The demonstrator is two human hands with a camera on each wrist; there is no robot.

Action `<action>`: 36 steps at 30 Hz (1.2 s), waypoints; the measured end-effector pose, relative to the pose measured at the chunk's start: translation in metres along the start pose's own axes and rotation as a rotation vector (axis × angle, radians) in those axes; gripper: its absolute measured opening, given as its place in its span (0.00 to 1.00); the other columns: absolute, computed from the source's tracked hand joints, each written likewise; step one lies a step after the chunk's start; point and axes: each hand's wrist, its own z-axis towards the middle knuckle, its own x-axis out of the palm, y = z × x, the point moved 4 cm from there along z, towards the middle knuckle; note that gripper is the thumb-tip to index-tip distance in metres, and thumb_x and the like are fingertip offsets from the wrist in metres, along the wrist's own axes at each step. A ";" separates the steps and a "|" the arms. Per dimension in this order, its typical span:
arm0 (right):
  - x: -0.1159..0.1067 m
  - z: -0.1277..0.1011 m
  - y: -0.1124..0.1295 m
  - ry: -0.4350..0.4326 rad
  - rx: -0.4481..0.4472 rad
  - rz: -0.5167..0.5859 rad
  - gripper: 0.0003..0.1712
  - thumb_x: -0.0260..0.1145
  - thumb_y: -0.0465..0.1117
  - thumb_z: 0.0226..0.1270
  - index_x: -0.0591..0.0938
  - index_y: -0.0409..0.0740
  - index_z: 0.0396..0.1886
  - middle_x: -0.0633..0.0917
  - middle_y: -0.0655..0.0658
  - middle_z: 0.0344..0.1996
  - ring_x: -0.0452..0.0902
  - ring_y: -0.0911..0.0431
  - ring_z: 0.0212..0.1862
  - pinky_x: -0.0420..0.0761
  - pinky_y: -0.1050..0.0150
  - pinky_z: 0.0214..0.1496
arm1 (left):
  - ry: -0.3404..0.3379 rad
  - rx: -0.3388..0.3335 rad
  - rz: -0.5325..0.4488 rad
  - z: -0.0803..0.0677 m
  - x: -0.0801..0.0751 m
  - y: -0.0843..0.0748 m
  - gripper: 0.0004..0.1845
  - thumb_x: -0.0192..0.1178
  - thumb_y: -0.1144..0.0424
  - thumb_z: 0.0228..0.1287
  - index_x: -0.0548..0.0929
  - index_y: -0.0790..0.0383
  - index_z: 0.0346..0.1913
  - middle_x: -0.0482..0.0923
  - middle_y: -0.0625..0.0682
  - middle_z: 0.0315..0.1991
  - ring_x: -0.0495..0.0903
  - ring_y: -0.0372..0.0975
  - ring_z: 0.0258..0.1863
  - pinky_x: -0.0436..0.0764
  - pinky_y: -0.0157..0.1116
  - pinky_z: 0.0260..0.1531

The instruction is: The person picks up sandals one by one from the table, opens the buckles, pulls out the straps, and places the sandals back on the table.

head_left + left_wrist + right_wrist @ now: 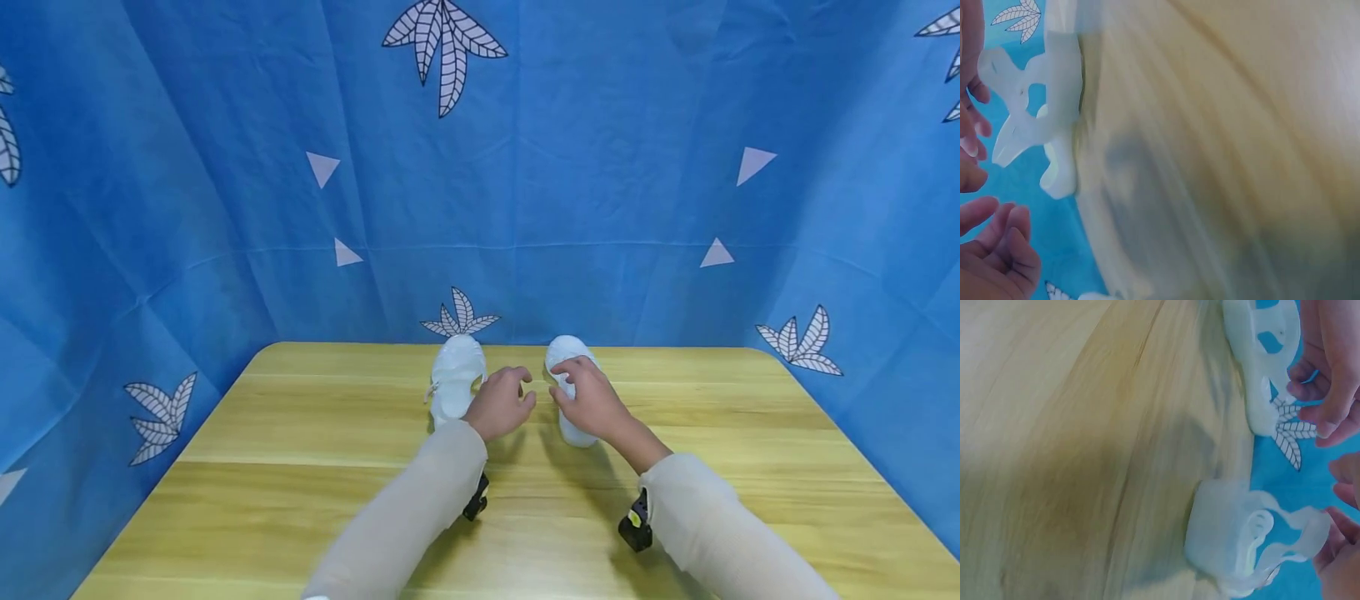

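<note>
Two white sandals with cut-out straps stand side by side near the far edge of a wooden table, toes pointing away. My left hand [501,404] hovers at the inner side of the left sandal [459,362], fingers loosely bent with nothing between them. Over the right sandal [573,432] is my right hand [592,400], its fingers loosely spread and bent. In the right wrist view the fingertips of that hand [1342,550] come right up to the strap of the right sandal [1216,528]. A small buckle shows on the outer side of the left sandal.
The wooden table [300,492] has rounded far corners. Blue cloth [600,167] with leaf and triangle prints hangs behind it and along both sides. A black wrist camera [636,527] is strapped under the right sleeve, another [476,498] under the left.
</note>
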 end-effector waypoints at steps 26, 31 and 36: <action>-0.010 -0.016 -0.055 0.013 0.371 0.051 0.20 0.55 0.39 0.68 0.76 0.29 0.54 0.79 0.31 0.52 0.77 0.41 0.49 0.78 0.49 0.49 | -0.014 -0.207 -0.385 0.034 0.049 -0.014 0.14 0.53 0.58 0.69 0.81 0.66 0.45 0.77 0.52 0.33 0.75 0.39 0.32 0.76 0.35 0.35; -0.003 -0.016 -0.056 0.026 0.375 0.057 0.18 0.55 0.40 0.69 0.78 0.32 0.50 0.82 0.35 0.47 0.78 0.44 0.47 0.79 0.52 0.46 | -0.013 -0.219 -0.357 0.037 0.052 -0.009 0.14 0.54 0.59 0.68 0.75 0.62 0.26 0.67 0.49 0.20 0.68 0.39 0.19 0.69 0.32 0.22; -0.001 -0.018 -0.058 0.002 0.382 0.048 0.16 0.56 0.41 0.69 0.80 0.34 0.48 0.84 0.39 0.41 0.79 0.47 0.44 0.79 0.54 0.43 | 0.001 -0.213 -0.335 0.037 0.055 -0.009 0.14 0.55 0.61 0.68 0.73 0.60 0.23 0.66 0.49 0.18 0.67 0.38 0.17 0.67 0.31 0.19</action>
